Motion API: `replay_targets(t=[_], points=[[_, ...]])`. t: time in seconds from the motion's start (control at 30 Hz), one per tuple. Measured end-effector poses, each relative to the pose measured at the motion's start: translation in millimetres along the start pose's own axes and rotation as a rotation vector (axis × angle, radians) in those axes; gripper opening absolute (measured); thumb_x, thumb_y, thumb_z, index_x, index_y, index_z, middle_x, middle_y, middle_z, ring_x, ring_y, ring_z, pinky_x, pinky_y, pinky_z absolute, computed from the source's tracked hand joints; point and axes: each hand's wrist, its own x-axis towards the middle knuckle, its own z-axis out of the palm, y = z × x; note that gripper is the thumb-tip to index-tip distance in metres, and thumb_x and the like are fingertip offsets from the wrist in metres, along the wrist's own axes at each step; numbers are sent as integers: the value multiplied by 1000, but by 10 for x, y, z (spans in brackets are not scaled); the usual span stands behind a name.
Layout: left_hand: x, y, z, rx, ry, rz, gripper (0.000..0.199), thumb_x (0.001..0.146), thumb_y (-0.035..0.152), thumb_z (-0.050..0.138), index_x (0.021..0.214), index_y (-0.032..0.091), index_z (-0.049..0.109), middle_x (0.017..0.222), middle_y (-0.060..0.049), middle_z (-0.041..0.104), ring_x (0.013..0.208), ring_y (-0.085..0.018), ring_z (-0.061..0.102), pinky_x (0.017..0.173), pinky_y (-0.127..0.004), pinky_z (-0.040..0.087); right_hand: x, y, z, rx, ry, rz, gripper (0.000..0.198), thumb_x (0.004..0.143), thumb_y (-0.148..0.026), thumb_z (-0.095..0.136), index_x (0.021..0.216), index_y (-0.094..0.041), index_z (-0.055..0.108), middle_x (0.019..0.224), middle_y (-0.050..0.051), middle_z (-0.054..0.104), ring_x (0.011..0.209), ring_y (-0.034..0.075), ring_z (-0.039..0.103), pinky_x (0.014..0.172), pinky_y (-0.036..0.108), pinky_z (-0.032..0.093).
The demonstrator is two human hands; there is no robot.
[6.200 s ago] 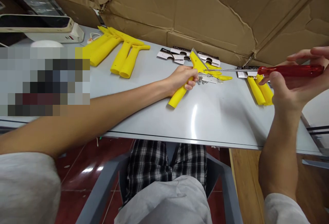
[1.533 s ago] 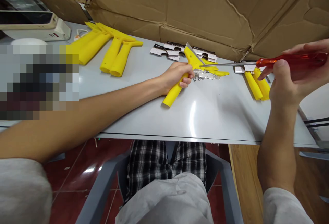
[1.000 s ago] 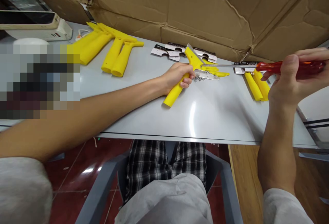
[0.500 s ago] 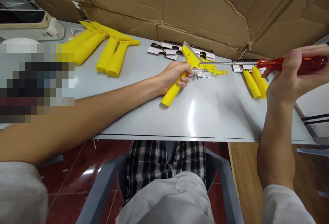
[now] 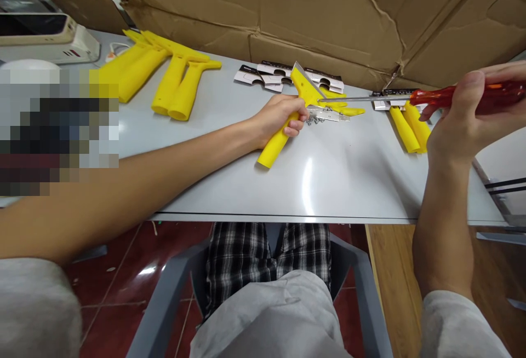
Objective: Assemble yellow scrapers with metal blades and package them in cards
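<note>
**Screwdriver tip at the head of a hand-held yellow scraper**

The yellow scraper [image 5: 306,90] is in my left hand [image 5: 284,115], its handle running down through curled fingers, its head and thin metal blade [image 5: 315,83] projecting above the grip. The tip of my red screwdriver [image 5: 433,96] meets the head's lower right corner, just right of my left thumb. I judge a sideways slip the chief risk: a tilted shaft, or a handle rolling in my palm, could throw the tip off toward the blade or thumb. Directly below the head, loose screws [image 5: 315,121] and metal strips [image 5: 333,116] lie near my knuckles; a dropped wrist could scatter them.

Pose: my left fist is closed around the handle, the forearm stretched low across the table [image 5: 230,183]. My right hand [image 5: 462,114] holds the red grip, thumb uppermost, forearm steep, the shaft nearly level. Farther out, more yellow handles [image 5: 178,84] lie left of my left grip; printed cards [image 5: 249,76] lie behind it.
</note>
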Motion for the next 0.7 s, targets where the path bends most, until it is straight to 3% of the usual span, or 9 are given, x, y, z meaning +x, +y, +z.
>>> replay_targets(t=[0.13,0.23,0.33,0.43,0.57,0.7], points=[[5,-5,1,-7,15,-2,19,67,4,64,71,18,53,66,1,57,44,-1,40,37,-12,25,21,-52,58,140,-39,13,18,100,-30,79,101,-19,64,96,-3,58,81,7,64,80,29,57],[10,-5,2,-16,21,-6,20,68,3,65,72,18,53,64,1,56,43,-2,40,36,-12,25,42,-69,84,313,-51,-13,38,93,-51,86,105,-19,70,101,-1,56,73,6,60,70,29,55],[23,-12,-8,-34,17,-7,23,68,3,66,75,19,52,64,1,57,42,-2,40,35,-12,25,46,-48,63,256,-28,-44,38,92,-52,87,103,-18,74,97,0,56,68,4,46,59,24,45],[35,-19,-21,-61,7,-21,27,69,3,69,78,21,51,64,2,58,41,-2,41,35,-11,25,37,-40,33,109,-31,-99,34,99,-51,80,97,-18,73,88,-1,55,75,6,52,67,23,49],[39,-18,-24,-80,16,-37,30,68,4,70,81,22,50,65,3,59,41,-2,41,35,-11,25,30,-68,63,344,-60,1,44,90,-58,85,106,-18,73,100,2,60,80,9,66,76,32,58],[30,-10,-12,-65,22,-25,27,68,5,68,81,21,51,64,2,59,41,-2,40,35,-11,25,5,-23,76,310,-39,22,49,85,-59,89,106,-20,69,103,1,55,68,5,53,62,29,51]])
